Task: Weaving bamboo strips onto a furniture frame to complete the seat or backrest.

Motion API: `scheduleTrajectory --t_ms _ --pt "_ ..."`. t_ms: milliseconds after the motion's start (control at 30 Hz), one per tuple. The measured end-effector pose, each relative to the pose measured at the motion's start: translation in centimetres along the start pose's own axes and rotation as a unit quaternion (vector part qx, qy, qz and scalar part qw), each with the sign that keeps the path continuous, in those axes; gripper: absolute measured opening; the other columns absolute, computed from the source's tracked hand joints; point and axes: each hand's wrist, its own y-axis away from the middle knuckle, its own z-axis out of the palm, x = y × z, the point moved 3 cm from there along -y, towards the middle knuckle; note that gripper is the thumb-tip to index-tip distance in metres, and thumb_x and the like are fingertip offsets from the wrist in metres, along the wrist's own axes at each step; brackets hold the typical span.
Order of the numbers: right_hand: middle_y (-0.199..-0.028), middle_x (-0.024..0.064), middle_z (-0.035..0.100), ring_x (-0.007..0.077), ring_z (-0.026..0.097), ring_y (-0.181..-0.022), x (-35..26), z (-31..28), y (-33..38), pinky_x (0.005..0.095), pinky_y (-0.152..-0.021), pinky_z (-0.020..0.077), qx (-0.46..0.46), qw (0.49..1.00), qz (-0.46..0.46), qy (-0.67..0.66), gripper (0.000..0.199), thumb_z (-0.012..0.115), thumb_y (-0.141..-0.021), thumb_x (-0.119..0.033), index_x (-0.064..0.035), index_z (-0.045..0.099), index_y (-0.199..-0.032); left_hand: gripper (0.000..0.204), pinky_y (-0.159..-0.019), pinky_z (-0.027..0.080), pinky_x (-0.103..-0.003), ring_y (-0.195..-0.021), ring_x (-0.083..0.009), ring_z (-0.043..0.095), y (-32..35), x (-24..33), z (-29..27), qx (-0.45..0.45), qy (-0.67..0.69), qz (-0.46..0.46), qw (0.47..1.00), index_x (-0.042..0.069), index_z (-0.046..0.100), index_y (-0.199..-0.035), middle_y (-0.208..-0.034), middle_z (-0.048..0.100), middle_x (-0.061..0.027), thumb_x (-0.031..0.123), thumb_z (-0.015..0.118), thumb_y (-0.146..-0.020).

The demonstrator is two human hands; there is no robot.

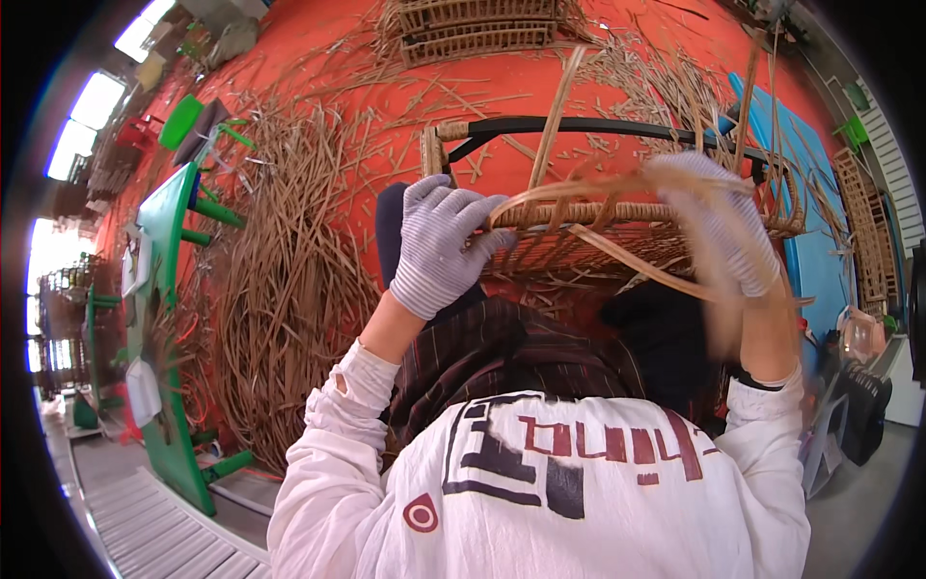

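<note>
A half-woven rattan panel on a black metal frame (579,125) rests against my lap. My left hand (439,246), in a grey striped glove, presses on the woven edge of the panel (617,212) at its left end. My right hand (719,232), also gloved and blurred by motion, grips a long flat rattan strip (627,261) that loops across the front of the weave. Several loose strips stick up from the frame.
A large heap of loose rattan strips (280,289) lies on the red floor at my left. A green table (164,318) stands on its side farther left. Finished woven frames (477,29) lie ahead, and a blue mat (820,251) lies at the right.
</note>
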Motion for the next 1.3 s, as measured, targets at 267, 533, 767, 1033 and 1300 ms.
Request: scheduleTrajectory --t_ms 267,533,767,1033,1300 --pt "-0.114 0.0127 0.065 0.0302 0.060 -0.108 -4.1 5.1 -5.6 0.0418 -0.098 0.0453 -0.004 0.903 -0.318 0.288 0.023 0.060 -0.089 -0.007 -0.0049 0.067 -0.110 0.026 -0.096 0.039 -0.040 -0.082 -0.0257 0.061 0.5 1.0 0.4 0.060 -0.006 -0.013 0.998 0.012 0.072 -0.093 -0.077 0.066 -0.0037 0.030 0.078 -0.075" --pt "-0.099 0.0115 0.059 0.0327 0.055 -0.104 -2.6 5.6 -2.3 0.0474 -0.099 0.0429 -0.120 0.853 -0.298 0.412 0.022 0.062 -0.078 -0.004 -0.0038 0.062 -0.100 0.026 -0.094 0.041 -0.040 -0.074 -0.0255 0.062 1.2 1.6 0.4 0.092 -0.017 -0.028 0.995 0.009 0.070 -0.090 -0.075 0.065 -0.0047 0.031 0.077 -0.077" --pt "-0.126 0.0139 0.057 0.0316 0.053 -0.118 -4.7 8.6 6.6 0.0469 -0.105 0.0402 -0.173 0.861 -0.305 0.370 0.035 0.059 -0.081 -0.016 -0.0042 0.061 -0.114 0.022 -0.092 0.042 -0.040 -0.075 -0.0262 0.061 0.1 0.4 0.4 0.108 -0.032 -0.011 0.994 0.010 0.070 -0.090 -0.076 0.066 -0.0039 0.028 0.075 -0.080" --pt "-0.101 0.0104 0.065 0.0339 0.059 -0.106 -3.6 8.2 5.2 0.0465 -0.098 0.0441 -0.200 0.935 -0.270 0.118 0.035 0.055 -0.098 -0.039 -0.0067 0.068 -0.096 0.016 -0.092 0.042 -0.039 -0.077 -0.0265 0.062 -0.2 1.1 0.7 0.115 -0.020 -0.027 0.993 0.011 0.070 -0.086 -0.075 0.067 -0.0042 0.026 0.073 -0.083" --pt "-0.084 0.0081 0.066 0.0159 0.065 -0.077 -4.0 5.4 -1.7 0.0275 -0.071 0.0515 0.098 0.984 -0.117 0.089 0.012 0.069 -0.089 -0.010 -0.0008 0.067 -0.096 0.010 -0.093 0.041 -0.037 -0.079 -0.0244 0.063 0.7 2.0 0.7 0.114 -0.033 -0.049 0.992 0.015 0.070 -0.080 -0.074 0.067 -0.0049 0.024 0.073 -0.080"
